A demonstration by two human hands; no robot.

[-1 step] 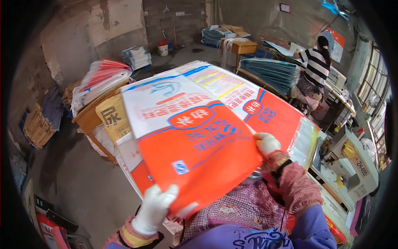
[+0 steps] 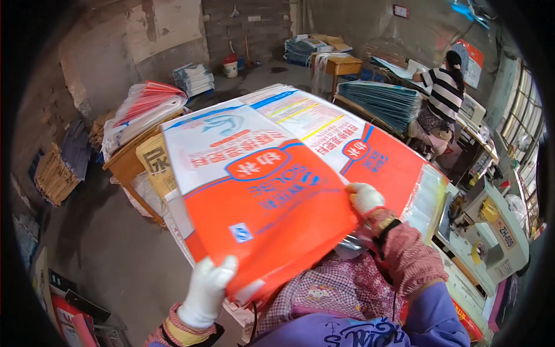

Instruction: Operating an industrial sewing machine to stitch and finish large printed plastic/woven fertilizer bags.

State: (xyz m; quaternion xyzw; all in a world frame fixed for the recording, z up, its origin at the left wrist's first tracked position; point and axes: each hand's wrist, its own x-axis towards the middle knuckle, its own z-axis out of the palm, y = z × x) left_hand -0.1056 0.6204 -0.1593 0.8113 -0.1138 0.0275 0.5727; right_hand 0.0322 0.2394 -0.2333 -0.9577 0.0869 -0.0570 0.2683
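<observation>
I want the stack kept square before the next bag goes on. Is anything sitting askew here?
Yes. The top bag, orange and white, is turned at an angle to the stack of bags under it, its near corner hanging off the edge. The left hand grips that corner; the right hand rests on its right edge. No tears show.

— What can't you make out here?

— The lifted orange and white bag hides most of the stack of bags under it, and whatever carries that stack. The left hand has its fingertips tucked behind the bag's near edge. The right hand shows only its back.

— And further off?

— The person in the striped top faces away, hands hidden. The sewing machine blurs toward the right rim.
</observation>
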